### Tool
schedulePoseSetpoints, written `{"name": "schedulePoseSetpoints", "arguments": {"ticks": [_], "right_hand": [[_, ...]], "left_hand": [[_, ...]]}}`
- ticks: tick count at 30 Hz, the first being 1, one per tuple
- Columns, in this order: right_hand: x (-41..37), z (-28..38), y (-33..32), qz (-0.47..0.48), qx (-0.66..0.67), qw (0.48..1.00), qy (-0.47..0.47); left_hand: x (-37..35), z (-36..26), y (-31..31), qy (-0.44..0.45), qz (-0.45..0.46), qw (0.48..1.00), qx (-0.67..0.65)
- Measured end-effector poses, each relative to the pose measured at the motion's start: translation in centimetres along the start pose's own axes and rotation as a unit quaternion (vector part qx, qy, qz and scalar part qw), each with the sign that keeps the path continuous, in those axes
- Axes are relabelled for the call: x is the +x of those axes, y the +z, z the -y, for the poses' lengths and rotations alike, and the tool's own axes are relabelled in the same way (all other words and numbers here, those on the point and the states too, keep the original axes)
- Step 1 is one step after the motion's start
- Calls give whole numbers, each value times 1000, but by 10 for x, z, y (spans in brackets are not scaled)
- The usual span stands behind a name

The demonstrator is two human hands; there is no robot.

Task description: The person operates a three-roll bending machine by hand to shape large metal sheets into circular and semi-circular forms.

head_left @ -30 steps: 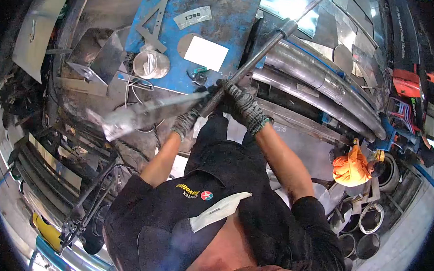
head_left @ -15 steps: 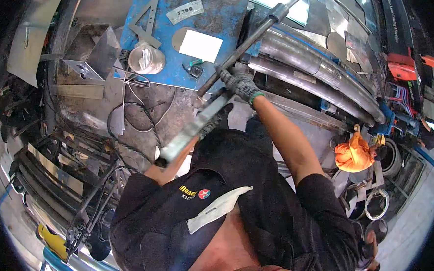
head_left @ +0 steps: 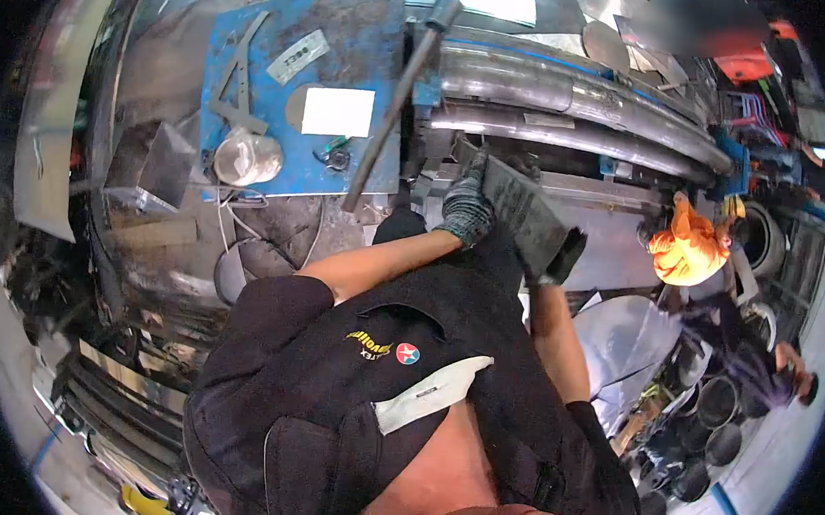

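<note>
A grey metal piece (head_left: 524, 212), long and flat-sided, hangs at a slant in front of my dark shirt. My left hand (head_left: 469, 211), in a grey knitted glove, is closed on its left edge near the upper end. At its lower right end, my right hand (head_left: 562, 261) grips it in a dark glove; some of those fingers are hidden behind the metal. Left of both hands, a long dark rod (head_left: 388, 126) with a collar near its top slants along the blue table's edge, touched by neither hand.
The blue table (head_left: 359, 31) bears a white sheet (head_left: 339, 112), a metal label plate (head_left: 297, 57) and a container (head_left: 248, 158). Large metal rollers (head_left: 570, 93) run across the upper right. A person in orange (head_left: 689, 249) and another in dark clothes (head_left: 753, 345) are at the right.
My right hand has let go of the rod. The metal piece has swung from lower left to the right, with both hands now on it. The view has turned, and another person shows at right.
</note>
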State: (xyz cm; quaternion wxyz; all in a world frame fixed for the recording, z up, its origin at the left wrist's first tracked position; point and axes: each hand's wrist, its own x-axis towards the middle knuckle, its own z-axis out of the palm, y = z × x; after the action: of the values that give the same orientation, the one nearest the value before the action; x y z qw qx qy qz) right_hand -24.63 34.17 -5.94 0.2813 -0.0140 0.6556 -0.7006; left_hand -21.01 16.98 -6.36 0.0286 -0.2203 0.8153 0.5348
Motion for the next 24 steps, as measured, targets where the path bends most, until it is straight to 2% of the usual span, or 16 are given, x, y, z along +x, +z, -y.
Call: {"name": "schedulePoseSetpoints", "arguments": {"ticks": [1,2,3,4,5,6,7,9,10,12,14,17,19,21,22,24], "right_hand": [[3,-26,-26,-40,-81,996,-8],[15,-56,-60,-68,-224,972,-25],[29,-90,-96,-86,-382,919,-52],[45,-130,-132,-94,-489,863,-82],[48,-122,-139,-87,-393,912,-83],[49,-112,-145,-81,-291,949,-84],[47,-89,-148,-66,-191,978,-59],[40,-37,-151,-55,21,998,-5],[47,-31,-172,-52,-191,979,-46],[73,-22,-214,-31,-382,919,-92],[109,-17,-259,-18,-652,752,-93],[154,-45,-337,-22,-566,821,-77],[189,-52,-388,-42,-555,827,-76],[216,-66,-431,-54,-558,825,-64],[226,-75,-449,-56,-567,820,-54],[244,-98,-480,-37,-599,799,-26]], "left_hand": [[11,-6,13,19,-42,998,30],[24,-7,28,37,-43,998,-24],[35,-13,36,41,-31,998,-21],[47,-21,39,137,-37,990,-12],[63,-32,42,231,-44,972,-3],[82,-51,40,257,31,966,11],[95,-67,48,253,33,967,15],[119,-89,77,269,151,944,117],[136,-80,110,296,131,940,111],[156,-96,137,287,138,937,143],[188,-105,182,311,130,924,182],[243,-101,264,252,102,934,234],[287,-105,312,204,167,931,253],[328,-92,366,233,216,913,257],[347,-86,390,188,304,877,320],[363,-69,419,192,291,883,315]]}}
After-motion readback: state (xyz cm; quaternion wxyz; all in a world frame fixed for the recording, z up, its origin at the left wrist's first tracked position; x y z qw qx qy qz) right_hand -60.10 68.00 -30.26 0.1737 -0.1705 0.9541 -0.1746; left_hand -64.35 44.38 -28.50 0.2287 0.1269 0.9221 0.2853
